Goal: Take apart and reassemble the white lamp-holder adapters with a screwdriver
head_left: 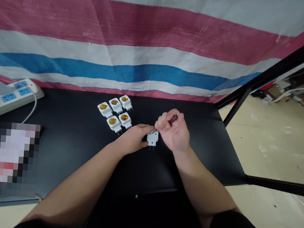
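Note:
A white plug-in lamp socket lies back side up on the black table, its two pins pointing toward me. My left hand is closed on it, fingers along the far edge and thumb at the left side. Above and to the right, my right hand is wrapped round a screwdriver with a dark handle. Its thin shaft slants down to the socket's far end; the exact contact of the tip is hidden by my fingers. Several similar sockets with gold-coloured round openings lie face up left of my left hand.
A white power strip with blue outlets and a cable stands at the back left. Below it is a blurred-out item. A striped sheet hangs behind the black tabletop. Black frame bars border the right side.

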The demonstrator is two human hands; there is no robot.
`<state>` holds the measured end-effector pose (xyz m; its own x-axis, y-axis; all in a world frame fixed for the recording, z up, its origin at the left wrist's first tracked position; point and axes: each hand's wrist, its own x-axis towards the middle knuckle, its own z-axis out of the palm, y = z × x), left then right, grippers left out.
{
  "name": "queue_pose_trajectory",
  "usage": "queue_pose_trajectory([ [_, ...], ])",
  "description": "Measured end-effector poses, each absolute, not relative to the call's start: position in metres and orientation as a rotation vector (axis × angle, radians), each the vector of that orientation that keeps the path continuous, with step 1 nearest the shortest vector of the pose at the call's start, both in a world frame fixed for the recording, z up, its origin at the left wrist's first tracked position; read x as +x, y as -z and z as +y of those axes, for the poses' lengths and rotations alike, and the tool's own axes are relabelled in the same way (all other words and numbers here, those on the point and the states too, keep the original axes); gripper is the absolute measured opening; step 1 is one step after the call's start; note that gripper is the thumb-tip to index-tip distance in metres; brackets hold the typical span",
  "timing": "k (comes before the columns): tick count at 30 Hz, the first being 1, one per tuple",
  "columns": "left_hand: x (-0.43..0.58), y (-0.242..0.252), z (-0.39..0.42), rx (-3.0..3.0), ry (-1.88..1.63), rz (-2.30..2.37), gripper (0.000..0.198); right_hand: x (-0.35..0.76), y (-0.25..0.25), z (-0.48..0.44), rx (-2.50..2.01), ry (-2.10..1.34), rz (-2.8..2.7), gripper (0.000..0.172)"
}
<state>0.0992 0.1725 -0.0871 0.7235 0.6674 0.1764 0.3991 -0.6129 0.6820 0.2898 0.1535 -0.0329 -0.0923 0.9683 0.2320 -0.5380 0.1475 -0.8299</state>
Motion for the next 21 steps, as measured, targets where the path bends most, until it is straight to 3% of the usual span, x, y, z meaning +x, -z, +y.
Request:
queue_pose_trajectory([
  [9, 0.099, 0.091, 0.172, 2.317, -0.583, 0.801, 0.054, 0.282, 0.056, 0.151, -0.588, -1.256, -1.221, 0.037],
  [16, 0.098, 0.097, 0.173, 2.340, -0.618, 0.779, 0.060, 0.294, 0.047, 0.145, -0.852, -0.682, -1.568, 0.011],
  [21, 0.099, 0.096, 0.171, 2.340, -0.566, 0.793, 0.054, 0.289, 0.053, 0.142, -0.901, -0.623, -1.438, 0.028],
])
